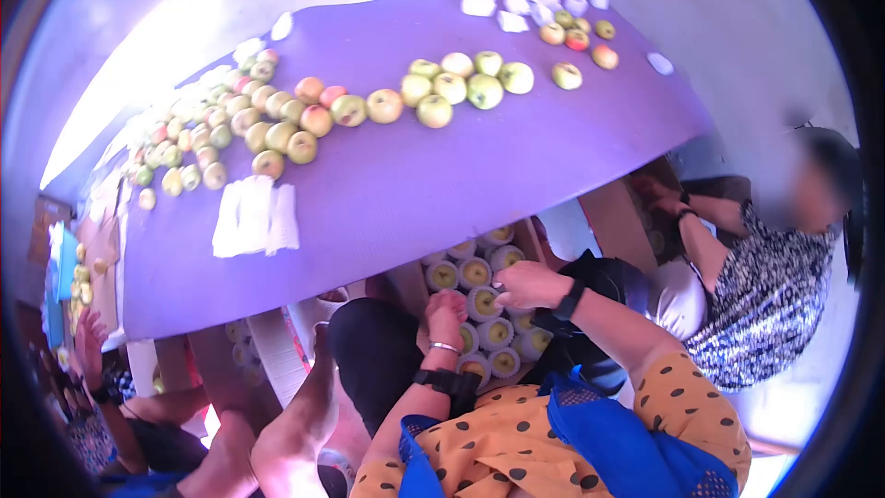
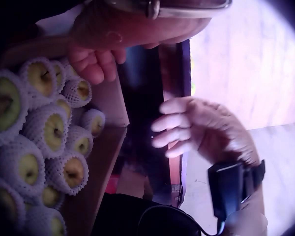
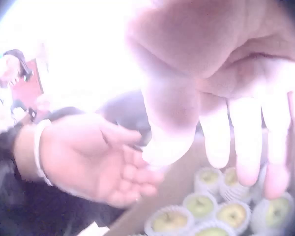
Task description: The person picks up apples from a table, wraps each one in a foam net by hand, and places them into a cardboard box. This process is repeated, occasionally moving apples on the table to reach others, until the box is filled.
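A cardboard box (image 2: 110, 142) below the table edge holds several yellow-green apples (image 1: 481, 302), each in a white foam net, packed close together. My left hand (image 1: 445, 312), with a bracelet on its wrist, is over the near left side of the box, its fingers loosely curled and holding nothing. Above the right side of the box is my right hand (image 1: 533, 284). In the right wrist view its fingers (image 3: 246, 132) hang extended over the netted apples, with nothing held. The palm of the left hand shows beside it there, turned up.
A purple-covered table (image 1: 369, 212) carries many loose apples (image 1: 449, 88), a stack of white foam nets (image 1: 256, 217) and scattered nets at its far edge. One person (image 1: 756, 286) sits at the right by another box (image 1: 613, 226); other people's limbs (image 1: 295, 424) show at the left.
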Available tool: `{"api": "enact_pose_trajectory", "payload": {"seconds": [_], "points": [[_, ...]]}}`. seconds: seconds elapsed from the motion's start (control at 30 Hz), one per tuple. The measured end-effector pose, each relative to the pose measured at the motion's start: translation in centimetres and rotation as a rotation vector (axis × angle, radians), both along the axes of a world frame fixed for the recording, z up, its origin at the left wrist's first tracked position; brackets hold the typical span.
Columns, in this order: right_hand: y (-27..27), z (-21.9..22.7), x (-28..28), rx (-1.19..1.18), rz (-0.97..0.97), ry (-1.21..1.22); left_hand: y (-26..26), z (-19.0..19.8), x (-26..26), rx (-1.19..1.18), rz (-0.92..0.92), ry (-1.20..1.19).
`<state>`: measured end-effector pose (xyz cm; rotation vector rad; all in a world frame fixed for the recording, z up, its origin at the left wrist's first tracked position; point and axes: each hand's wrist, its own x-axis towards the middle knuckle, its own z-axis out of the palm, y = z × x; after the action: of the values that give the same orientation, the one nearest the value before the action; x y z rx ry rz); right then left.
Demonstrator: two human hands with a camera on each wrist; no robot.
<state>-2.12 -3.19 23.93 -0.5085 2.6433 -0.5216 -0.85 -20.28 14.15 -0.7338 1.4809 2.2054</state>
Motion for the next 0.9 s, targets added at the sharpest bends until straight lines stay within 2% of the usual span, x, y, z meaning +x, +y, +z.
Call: {"api": "enact_pose_trajectory", "payload": {"seconds": [0.07,0.2,0.23,0.3,0.37,0.4,0.43,0.5,0.6,0.67,0.8,0.87,0.9], "points": [[-1.1,2.8,-1.4,-0.147,0.013,0.035,0.0,-0.1,-0.4,-0.014,-0.047,0.017],[-5.5,8.6,-3.9,-0.347,0.087,0.112,0.5,-0.4,-0.6,-0.006,-0.025,0.055],[-6.8,9.0,-4.7,-0.352,0.110,0.111,0.7,-0.1,-0.7,0.042,-0.011,0.041],[-9.8,9.7,-6.1,-0.502,0.252,0.271,0.8,0.4,-0.8,0.089,0.017,0.036],[-12.6,10.6,-7.0,-0.488,0.250,0.219,0.7,0.8,-0.6,0.098,0.008,0.030],[-13.7,9.9,-7.9,-0.520,0.272,0.334,0.7,0.6,-0.5,0.180,0.092,-0.014],[-14.4,9.4,-8.7,-0.539,0.275,0.458,0.3,0.7,-0.3,0.189,0.069,-0.007],[-15.0,7.6,-10.9,-0.532,0.148,0.489,-0.2,0.9,-0.5,0.091,0.004,-0.026],[-12.7,6.8,-14.2,-0.534,-0.076,0.526,-1.4,2.6,-0.7,0.157,-0.041,0.014],[-10.5,6.4,-15.9,-0.538,-0.174,0.537,-2.0,3.7,-0.8,0.154,0.089,-0.031],[-3.8,7.7,-19.4,-0.314,-0.346,0.717,-1.9,4.3,-1.6,0.170,0.091,-0.067],[-0.5,6.8,-21.2,-0.257,-0.480,0.681,-1.6,3.5,-1.7,0.181,0.159,0.032],[-0.7,9.7,-20.1,-0.190,-0.555,0.515,-1.6,3.4,-1.9,0.168,0.227,0.052]]}}
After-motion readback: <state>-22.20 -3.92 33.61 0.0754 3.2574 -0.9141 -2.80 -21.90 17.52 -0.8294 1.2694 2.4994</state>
